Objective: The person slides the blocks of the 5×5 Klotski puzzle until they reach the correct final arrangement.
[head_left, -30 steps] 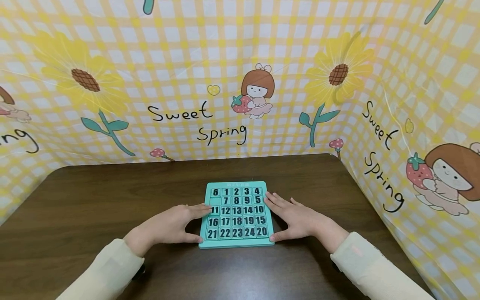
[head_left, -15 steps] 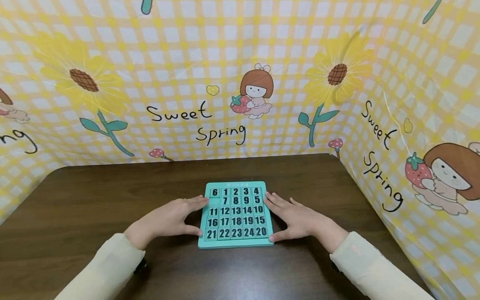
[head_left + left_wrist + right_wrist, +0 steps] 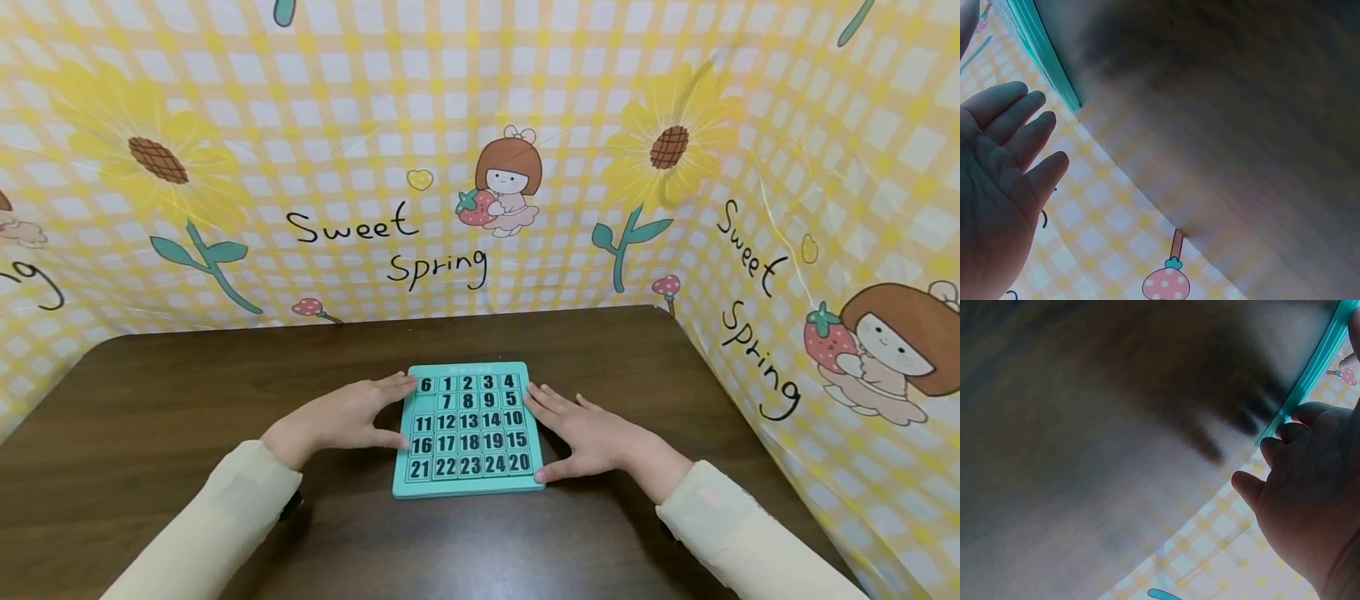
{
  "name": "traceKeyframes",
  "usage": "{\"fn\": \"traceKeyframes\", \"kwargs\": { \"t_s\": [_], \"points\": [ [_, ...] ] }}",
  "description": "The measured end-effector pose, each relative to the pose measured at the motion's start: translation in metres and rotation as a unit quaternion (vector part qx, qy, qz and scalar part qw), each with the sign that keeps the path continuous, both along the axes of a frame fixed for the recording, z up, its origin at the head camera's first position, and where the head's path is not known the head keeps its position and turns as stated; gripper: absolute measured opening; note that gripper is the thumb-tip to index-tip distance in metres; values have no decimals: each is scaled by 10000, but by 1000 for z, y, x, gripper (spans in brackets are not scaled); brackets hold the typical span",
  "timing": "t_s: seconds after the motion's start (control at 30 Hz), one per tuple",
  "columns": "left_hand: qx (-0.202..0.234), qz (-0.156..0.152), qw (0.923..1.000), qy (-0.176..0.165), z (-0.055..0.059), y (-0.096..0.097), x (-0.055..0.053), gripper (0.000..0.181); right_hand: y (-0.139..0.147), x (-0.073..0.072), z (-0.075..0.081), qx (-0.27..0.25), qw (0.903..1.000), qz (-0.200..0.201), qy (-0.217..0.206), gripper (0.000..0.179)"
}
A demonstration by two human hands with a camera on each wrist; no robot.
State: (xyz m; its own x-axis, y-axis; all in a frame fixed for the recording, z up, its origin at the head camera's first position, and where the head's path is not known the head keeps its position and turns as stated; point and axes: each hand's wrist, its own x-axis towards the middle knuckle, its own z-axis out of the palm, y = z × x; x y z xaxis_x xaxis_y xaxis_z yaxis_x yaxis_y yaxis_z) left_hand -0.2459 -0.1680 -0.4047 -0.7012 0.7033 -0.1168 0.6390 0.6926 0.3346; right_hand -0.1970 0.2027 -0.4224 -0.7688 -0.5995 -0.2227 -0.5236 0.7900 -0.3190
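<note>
A turquoise sliding number puzzle (image 3: 468, 489) lies flat on the table between both hands. Its top row reads 6, 1, 2, 3, 4, and the space below the 6 tile (image 3: 426, 385) holds no tile. My left hand (image 3: 347, 415) reaches in from the left with fingers stretched out, fingertips right at the 6 tile and thumb at the frame's left edge. On the other side, the straight fingers of my right hand (image 3: 588, 433) rest along the right edge, its thumb by the lower right corner. Both wrist views show the palms and the puzzle's side.
The dark brown wooden table (image 3: 187, 392) extends around the puzzle. A yellow checked cloth (image 3: 360, 150) printed with flowers and cartoon figures hangs behind it and along the right side.
My left hand has moved away from me along the puzzle's left side, its fingertips going from the 11 tile up to the 6 tile. The right hand keeps its place.
</note>
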Motion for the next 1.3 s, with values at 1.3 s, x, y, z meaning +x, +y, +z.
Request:
{"fn": "traceKeyframes", "kwargs": {
  "t_s": [1.3],
  "points": [
    [158, -187, 9997, 48, -5, -1, 32, 88, 0, -1, -3, -269, 9990, 0, -360, 107]
  ]
}}
